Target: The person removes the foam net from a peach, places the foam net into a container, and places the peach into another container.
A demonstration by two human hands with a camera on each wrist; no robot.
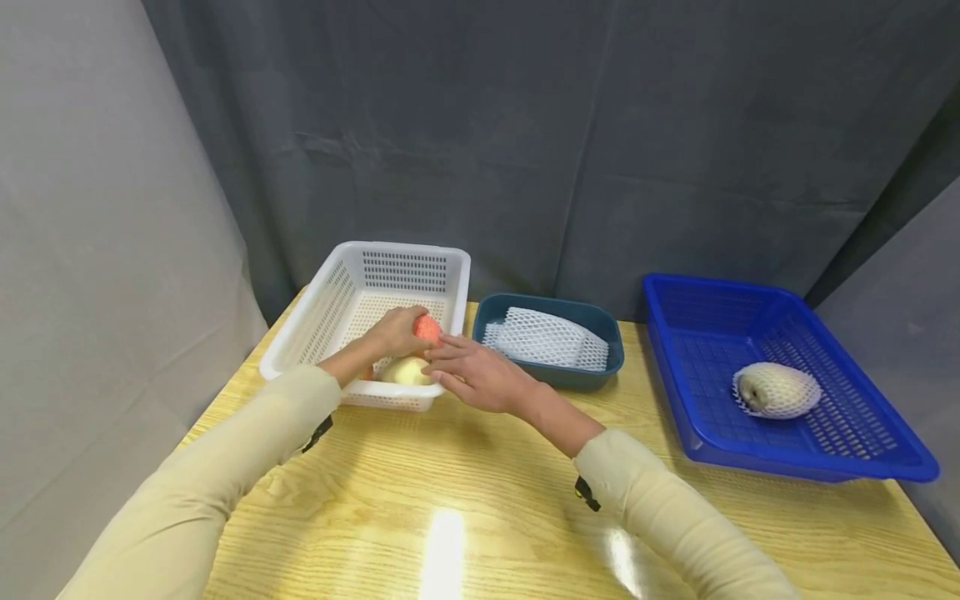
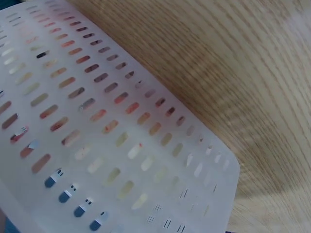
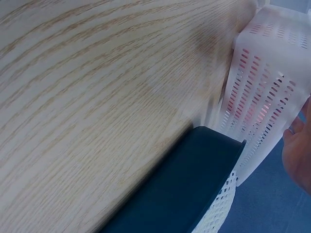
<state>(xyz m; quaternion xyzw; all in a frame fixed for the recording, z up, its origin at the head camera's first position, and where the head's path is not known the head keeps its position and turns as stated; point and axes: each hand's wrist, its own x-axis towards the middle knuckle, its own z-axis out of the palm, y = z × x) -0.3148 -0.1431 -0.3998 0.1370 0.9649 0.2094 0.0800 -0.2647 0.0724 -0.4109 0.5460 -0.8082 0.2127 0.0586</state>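
Observation:
Over the near right corner of the white basket [image 1: 296, 335], my left hand [image 1: 396, 330] grips a round orange-red fruit [image 1: 427, 328], fingers and thumb round its side. My right hand [image 1: 483, 373] reaches in across the rim with fingers extended, its fingertips right at the fruit. Below the two hands a pale yellow fruit [image 1: 405, 372] lies in the basket, and a bit of something reddish shows beside it. In the left wrist view the slotted basket wall [image 2: 97, 104] hides the left hand; part of the right hand [image 3: 299, 155] shows in the right wrist view.
Right of the white basket, a dark teal tray [image 1: 577, 379] holds white foam net sleeves [image 1: 543, 336]. Farther right stands a blue basket [image 1: 701, 400] with a pale fruit in a white foam net [image 1: 777, 390]. A grey curtain [image 1: 517, 150] hangs behind the wooden table [image 1: 360, 500].

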